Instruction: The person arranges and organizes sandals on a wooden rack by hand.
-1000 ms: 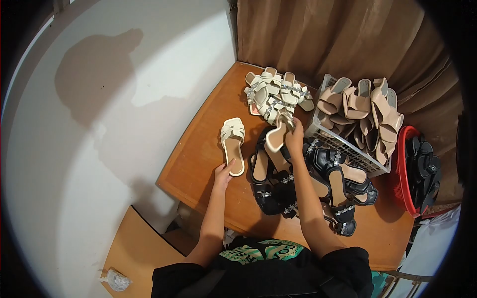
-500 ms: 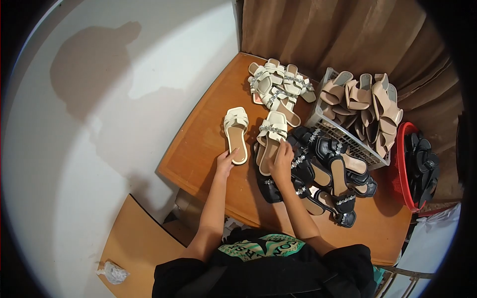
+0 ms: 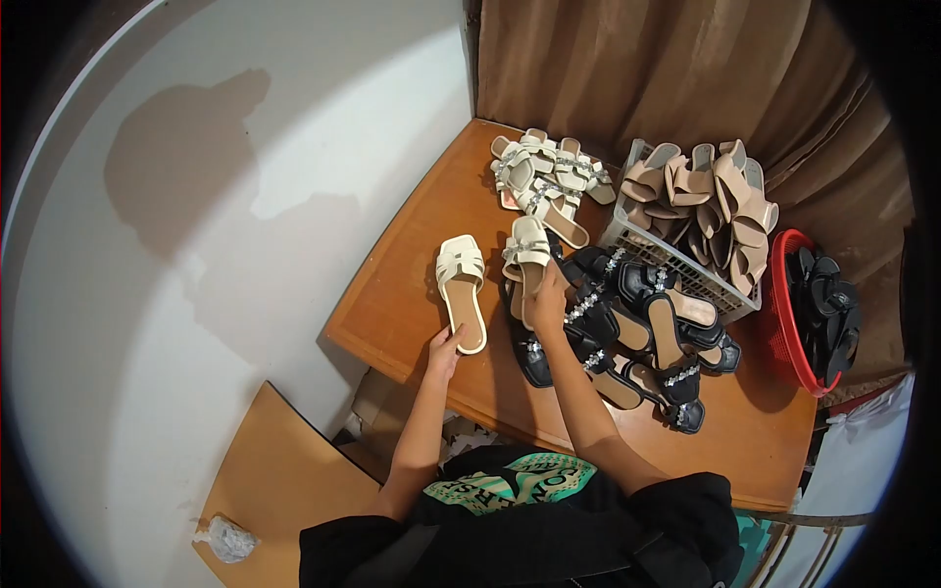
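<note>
My left hand [image 3: 446, 353] grips a cream slide sandal [image 3: 461, 284] by its heel end, its square toe pointing away from me. In my right hand [image 3: 548, 302] is a cream sandal with a jewelled strap [image 3: 527, 250], also pinched near the heel. To the right of it spreads a pile of black jewelled sandals [image 3: 642, 323], partly behind my right hand. Farther back lies a heap of cream jewelled sandals [image 3: 549, 171].
A grey plastic crate [image 3: 676, 267] full of beige sandals [image 3: 711, 191] stands at the back right. Beside it is a red basket [image 3: 792, 323] holding black footwear [image 3: 828, 314]. A crumpled plastic bag [image 3: 231, 539] lies on a lower board [image 3: 284, 480] at left. The wooden table [image 3: 392, 294] meets a white wall.
The left sandal has come slightly nearer to me. My right hand has shifted a little left and away, with its sandal turned more side-on. The view has tilted slightly.
</note>
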{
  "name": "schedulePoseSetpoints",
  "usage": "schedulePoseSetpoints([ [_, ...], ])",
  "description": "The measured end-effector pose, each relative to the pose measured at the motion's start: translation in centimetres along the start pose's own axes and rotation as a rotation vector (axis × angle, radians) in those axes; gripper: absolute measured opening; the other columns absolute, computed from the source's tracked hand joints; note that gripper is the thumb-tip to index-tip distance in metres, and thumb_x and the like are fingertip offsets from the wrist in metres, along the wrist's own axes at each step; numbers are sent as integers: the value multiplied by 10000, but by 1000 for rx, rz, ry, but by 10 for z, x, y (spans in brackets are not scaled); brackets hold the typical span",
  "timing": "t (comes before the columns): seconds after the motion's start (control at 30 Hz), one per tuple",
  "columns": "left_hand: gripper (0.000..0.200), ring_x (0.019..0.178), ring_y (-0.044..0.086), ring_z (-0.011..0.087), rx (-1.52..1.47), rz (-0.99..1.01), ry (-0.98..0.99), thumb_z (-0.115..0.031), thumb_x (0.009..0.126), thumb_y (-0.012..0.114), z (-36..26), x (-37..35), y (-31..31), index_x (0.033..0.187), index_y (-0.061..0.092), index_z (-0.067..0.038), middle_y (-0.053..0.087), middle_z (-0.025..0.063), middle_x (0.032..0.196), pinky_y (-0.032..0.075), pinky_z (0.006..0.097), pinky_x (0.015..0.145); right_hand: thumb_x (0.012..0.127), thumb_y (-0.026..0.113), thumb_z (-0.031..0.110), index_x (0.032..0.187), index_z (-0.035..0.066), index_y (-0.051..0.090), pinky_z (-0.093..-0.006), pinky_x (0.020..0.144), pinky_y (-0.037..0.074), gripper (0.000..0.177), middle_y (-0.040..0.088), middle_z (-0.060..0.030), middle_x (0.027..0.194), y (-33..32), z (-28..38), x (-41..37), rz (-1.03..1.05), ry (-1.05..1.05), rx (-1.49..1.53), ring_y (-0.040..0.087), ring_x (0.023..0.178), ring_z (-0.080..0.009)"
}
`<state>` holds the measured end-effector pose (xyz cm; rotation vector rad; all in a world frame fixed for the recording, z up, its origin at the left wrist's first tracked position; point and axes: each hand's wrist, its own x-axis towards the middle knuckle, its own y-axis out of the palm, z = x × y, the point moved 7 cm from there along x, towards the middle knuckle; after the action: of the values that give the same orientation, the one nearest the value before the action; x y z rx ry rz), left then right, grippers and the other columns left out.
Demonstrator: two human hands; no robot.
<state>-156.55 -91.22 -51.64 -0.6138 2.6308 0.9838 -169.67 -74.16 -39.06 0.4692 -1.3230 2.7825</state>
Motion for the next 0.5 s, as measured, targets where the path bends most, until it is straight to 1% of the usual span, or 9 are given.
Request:
schedulePoseSetpoints([
  [0.03, 316, 888, 570, 141, -1, 17, 1, -146, 822, 582, 0, -6, -3, 1097, 511, -8, 574, 59, 1011, 474, 266, 754, 649, 666, 72, 1234, -24, 322, -438, 701, 445, 686, 541, -289, 900, -2, -1, 1, 1, -4, 3, 540, 813, -433],
  [0.13, 365, 904, 560, 140, 22, 24, 0, -158, 809, 603, 0, -20, -9, 1124, 491, -12, 567, 52, 1016, 467, 269, 762, 741, 588, 103, 791, -54, 532, -445, 673, 435, 174, 556, -239, 800, -19, 10, 0, 51, 43, 108, 544, 734, -401],
  [0.23, 362, 893, 563, 136, 50, 54, -14, -159, 811, 600, 3, -34, -16, 1126, 490, -18, 571, 47, 999, 471, 265, 749, 757, 570, 125, 779, -52, 543, -443, 663, 433, 180, 555, -248, 813, -32, 16, -10, -30, 1, 117, 534, 714, -416],
  [0.27, 362, 893, 563, 136, 47, 59, -22, -159, 811, 600, 8, -41, -19, 1126, 490, -18, 571, 47, 999, 471, 265, 749, 792, 546, 160, 821, -52, 549, -393, 637, 439, 214, 569, -206, 784, -33, 12, -18, -30, 3, 94, 563, 679, -339],
  [0.3, 359, 891, 564, 133, 47, 78, -26, -154, 812, 597, 9, -47, -21, 1125, 489, -14, 572, 47, 997, 472, 265, 747, 792, 546, 160, 821, -52, 549, -393, 637, 439, 214, 569, -206, 784, -35, 8, -28, -35, 5, 88, 563, 679, -339],
  [0.37, 356, 889, 565, 131, 52, 104, -27, -150, 814, 594, 8, -60, -25, 1123, 489, -11, 572, 47, 995, 473, 266, 745, 847, 497, 167, 872, -39, 567, -348, 639, 439, 219, 599, -113, 772, -31, -14, -57, -34, 221, 637, 577, 668, -231],
  [0.4, 350, 885, 566, 129, 53, 139, -21, -143, 816, 590, 7, -73, -24, 1123, 488, -9, 572, 48, 1000, 473, 264, 743, 885, 447, 165, 923, -9, 567, -288, 670, 444, 216, 593, -43, 839, -9, -35, -73, 88, 386, 900, 568, 747, -136],
  [0.43, 344, 882, 567, 127, 56, 171, -18, -136, 819, 585, 7, -85, -25, 1123, 488, -7, 572, 49, 1006, 473, 262, 741, 883, 453, 157, 969, 8, 550, -251, 685, 459, 197, 598, -44, 859, -3, -31, -93, 250, 493, 1325, 578, 778, -128],
  [0.5, 346, 895, 562, 126, 51, 198, -42, -108, 817, 582, 8, -106, -30, 1132, 482, -4, 571, 52, 1018, 462, 255, 767, 876, 469, 156, 1022, 16, 519, -241, 693, 478, 208, 599, -42, 888, -19, -21, -132, 353, 564, 1451, 585, 794, -123],
])
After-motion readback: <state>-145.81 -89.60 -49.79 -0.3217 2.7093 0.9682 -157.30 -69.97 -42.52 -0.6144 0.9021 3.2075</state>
